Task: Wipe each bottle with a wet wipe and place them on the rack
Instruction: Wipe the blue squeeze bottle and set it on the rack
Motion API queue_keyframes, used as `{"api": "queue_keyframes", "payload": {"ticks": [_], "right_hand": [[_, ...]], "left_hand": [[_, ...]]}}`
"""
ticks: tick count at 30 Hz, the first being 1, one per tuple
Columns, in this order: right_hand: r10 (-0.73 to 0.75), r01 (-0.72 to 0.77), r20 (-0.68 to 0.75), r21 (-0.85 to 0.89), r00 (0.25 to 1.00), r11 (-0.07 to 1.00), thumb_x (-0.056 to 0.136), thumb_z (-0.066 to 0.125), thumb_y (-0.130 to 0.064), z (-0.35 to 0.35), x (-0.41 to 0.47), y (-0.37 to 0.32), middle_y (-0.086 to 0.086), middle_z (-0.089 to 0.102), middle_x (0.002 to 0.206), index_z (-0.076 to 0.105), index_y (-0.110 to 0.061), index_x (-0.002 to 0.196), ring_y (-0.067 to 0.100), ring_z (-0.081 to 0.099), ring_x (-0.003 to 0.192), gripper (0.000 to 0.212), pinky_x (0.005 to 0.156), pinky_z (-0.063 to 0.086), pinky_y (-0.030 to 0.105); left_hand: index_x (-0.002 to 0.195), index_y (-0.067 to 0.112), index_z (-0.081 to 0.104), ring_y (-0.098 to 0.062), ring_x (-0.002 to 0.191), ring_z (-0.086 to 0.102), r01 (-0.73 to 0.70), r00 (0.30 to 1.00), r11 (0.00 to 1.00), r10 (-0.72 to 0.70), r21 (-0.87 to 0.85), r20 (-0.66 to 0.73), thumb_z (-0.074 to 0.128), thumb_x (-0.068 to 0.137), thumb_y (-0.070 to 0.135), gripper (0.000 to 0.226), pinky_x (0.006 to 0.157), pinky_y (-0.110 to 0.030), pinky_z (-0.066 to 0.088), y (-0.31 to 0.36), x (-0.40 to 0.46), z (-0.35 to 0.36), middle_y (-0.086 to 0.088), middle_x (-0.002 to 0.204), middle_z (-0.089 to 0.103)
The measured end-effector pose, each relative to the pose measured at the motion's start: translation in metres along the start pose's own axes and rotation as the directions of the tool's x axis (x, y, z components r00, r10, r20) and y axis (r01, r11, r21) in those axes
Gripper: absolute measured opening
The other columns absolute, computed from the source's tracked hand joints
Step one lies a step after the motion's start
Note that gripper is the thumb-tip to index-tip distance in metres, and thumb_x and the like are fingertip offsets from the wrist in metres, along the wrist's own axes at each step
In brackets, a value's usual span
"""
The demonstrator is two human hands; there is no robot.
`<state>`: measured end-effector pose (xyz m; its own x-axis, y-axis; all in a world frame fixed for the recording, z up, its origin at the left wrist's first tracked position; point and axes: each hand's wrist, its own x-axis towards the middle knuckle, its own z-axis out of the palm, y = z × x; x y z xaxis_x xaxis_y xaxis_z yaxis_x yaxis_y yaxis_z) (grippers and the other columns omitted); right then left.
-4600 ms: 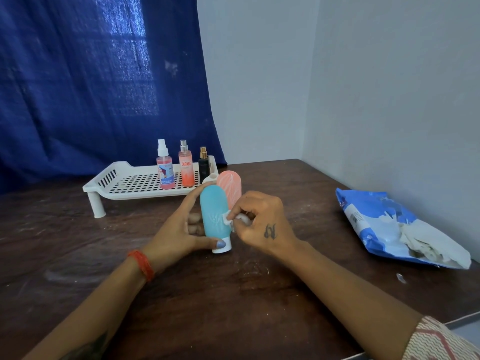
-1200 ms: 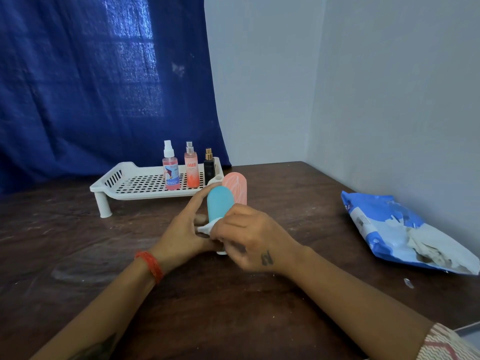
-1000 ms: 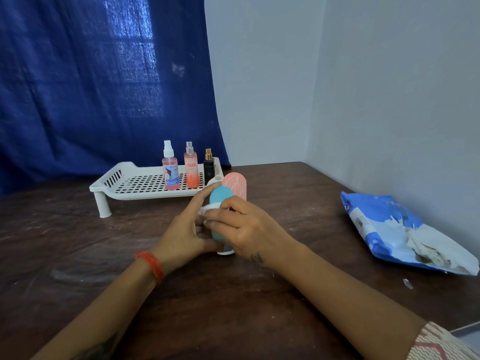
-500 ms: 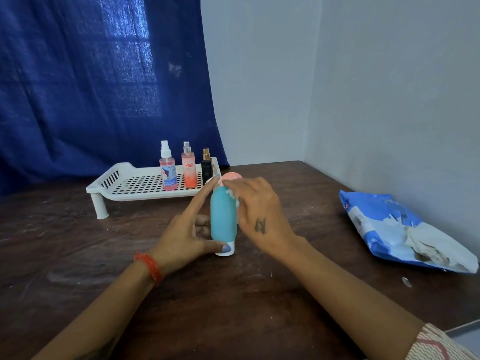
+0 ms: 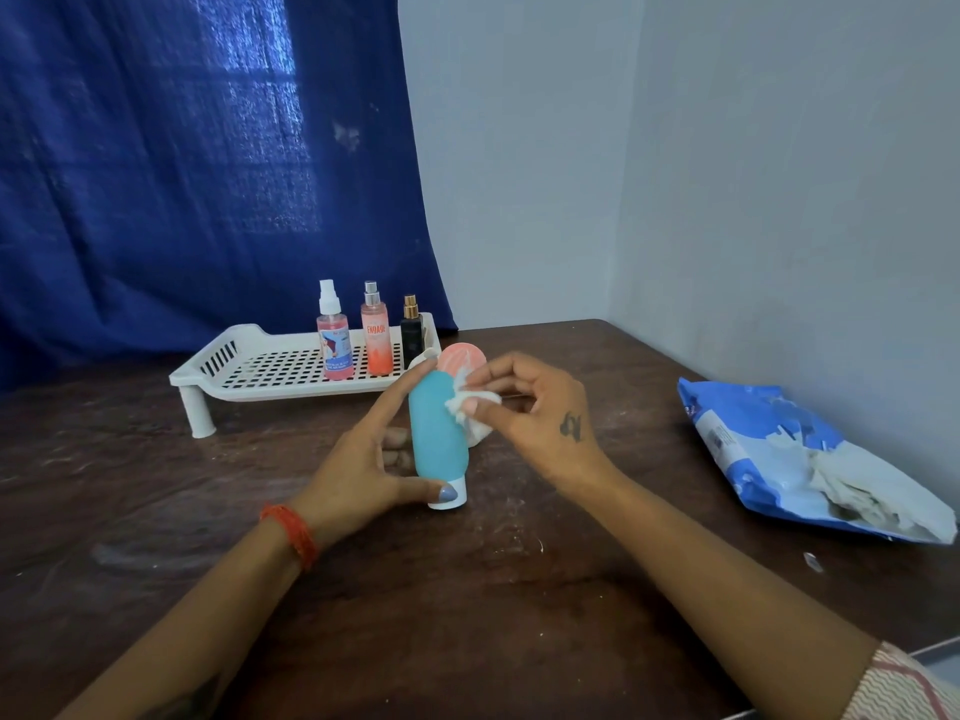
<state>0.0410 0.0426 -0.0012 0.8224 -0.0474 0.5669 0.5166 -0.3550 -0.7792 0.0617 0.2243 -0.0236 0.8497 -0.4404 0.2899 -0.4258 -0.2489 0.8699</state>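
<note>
**Fig.: Wiping of teal bottle, mid-task (head view)**

Head view. A teal bottle [image 5: 438,433] is stood cap-down on the table [image 5: 156,511], just in front of the rack [image 5: 228,350]. It is steadied by the left hand [image 5: 363,470]: thumb curled at the white cap, index finger laid up the far side to the top, so the bottle is pinched between them. A crumpled wet wipe [image 5: 470,407] is pinched in the curled thumb and fingertips of the right hand [image 5: 540,413] and pressed vs. the bottle's upper right side.

Step in hand, judged: wiping of this bottle, w/ placement not yet done. For a good result, the bottle should be turned by the left hand so that all sides, incl. cap and top, are met by the wipe; the grip should be kept low and firm, since an inverted tube is likely tipped easily.

Containers: three spray bottles are held upright at the rack's right end – pink spray bottle [image 5: 334,340], orange spray bottle [image 5: 377,337], dark spray bottle [image 5: 411,330]; the rest of the grid is unoccupied. A peach bottle [image 5: 460,356] is seen behind the teal one, off the rack, prob. unwiped. At right, a blue wipes pack [image 5: 769,449] lies open, w/ white wipes bulging from it.
</note>
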Motion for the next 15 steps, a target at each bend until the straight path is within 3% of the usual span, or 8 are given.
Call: {"api": "queue_keyframes", "payload": {"ticks": [6, 11, 13, 15], "right_hand": [[-0.006, 0.034, 0.219, -0.123, 0.976, 0.992, 0.072, 0.078, -0.017, 0.001, -0.003, 0.006, -0.007, 0.069, 0.088, 0.071, -0.019, 0.081, 0.006, 0.064, 0.081, 0.012, 0.073, 0.056, 0.024], [0.049, 0.041, 0.434, -0.197, 0.900, 0.980, 0.070, 0.079, -0.013, -0.006, -0.004, 0.005, -0.006, 0.069, 0.082, 0.072, -0.018, 0.079, 0.006, 0.064, 0.078, 0.012, 0.071, 0.054, 0.019], [0.080, 0.032, 0.450, -0.236, 0.889, 0.971, 0.070, 0.079, -0.010, -0.009, -0.003, 0.007, -0.007, 0.068, 0.079, 0.072, -0.018, 0.076, 0.005, 0.063, 0.075, 0.012, 0.069, 0.053, 0.016], [0.038, 0.039, 0.336, -0.218, 0.941, 0.975, 0.070, 0.078, -0.009, -0.010, -0.001, 0.009, -0.006, 0.068, 0.078, 0.072, -0.014, 0.077, 0.005, 0.063, 0.073, 0.010, 0.067, 0.053, 0.017]], "left_hand": [[0.140, 0.051, 0.022, -0.024, 0.095, 0.069, 0.025, 1.000, 0.999, -0.025, -0.044, 0.006, 0.084, 0.053, 0.012, 0.114, 0.085, -0.046, 0.056, 0.003, -0.001, 0.000, -0.003, 0.119, 0.063], [0.140, 0.051, 0.023, -0.022, 0.096, 0.069, 0.021, 1.000, 0.999, -0.021, -0.043, 0.006, 0.084, 0.051, 0.012, 0.115, 0.081, -0.040, 0.058, 0.004, -0.001, 0.001, 0.004, 0.118, 0.060], [0.138, 0.052, 0.024, -0.018, 0.098, 0.068, 0.017, 1.000, 0.999, -0.017, -0.041, 0.000, 0.085, 0.052, 0.010, 0.113, 0.079, -0.035, 0.058, 0.004, -0.001, 0.001, 0.013, 0.119, 0.055], [0.137, 0.052, 0.024, -0.019, 0.099, 0.068, 0.015, 1.000, 0.999, -0.015, -0.043, 0.001, 0.085, 0.053, 0.009, 0.113, 0.081, -0.036, 0.057, 0.003, -0.002, 0.001, 0.012, 0.120, 0.055]]}}
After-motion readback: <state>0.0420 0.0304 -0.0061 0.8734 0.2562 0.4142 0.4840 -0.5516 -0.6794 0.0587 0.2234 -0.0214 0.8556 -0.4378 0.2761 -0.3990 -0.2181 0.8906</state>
